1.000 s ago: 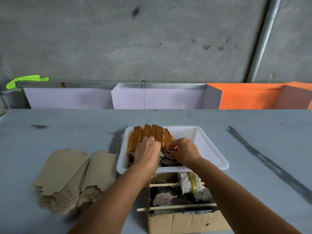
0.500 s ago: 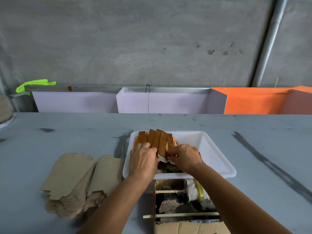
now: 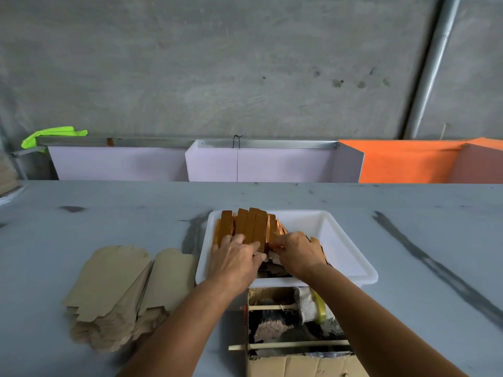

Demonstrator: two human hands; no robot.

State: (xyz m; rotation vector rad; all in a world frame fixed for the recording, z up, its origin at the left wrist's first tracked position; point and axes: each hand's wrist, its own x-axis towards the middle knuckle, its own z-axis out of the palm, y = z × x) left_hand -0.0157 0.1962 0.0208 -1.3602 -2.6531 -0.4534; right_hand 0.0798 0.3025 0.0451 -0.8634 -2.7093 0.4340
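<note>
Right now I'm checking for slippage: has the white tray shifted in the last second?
No. The white tray has not shifted: its near rim meets the cardboard box at the same spot.

The left hand (image 3: pixel 234 263) and right hand (image 3: pixel 298 254) hide the near ends of the brown slats (image 3: pixel 253 227).

**Bare Hands, Bare Forearms**

Showed a bare left hand (image 3: pixel 234 261), with faint tendon ridges fanning across its back towards the knuckles and a short, trimmed thumbnail. Showed a bare right hand (image 3: pixel 298 254) too, rounder over the knuckles and smoother across the back. Came into view as a left forearm (image 3: pixel 190 322) and a right forearm (image 3: pixel 367 317), both uncovered from wrist to the lower edge. Looked lean, narrow at the wrists and widening steadily towards the elbows. Wore no sleeve within view.
</note>
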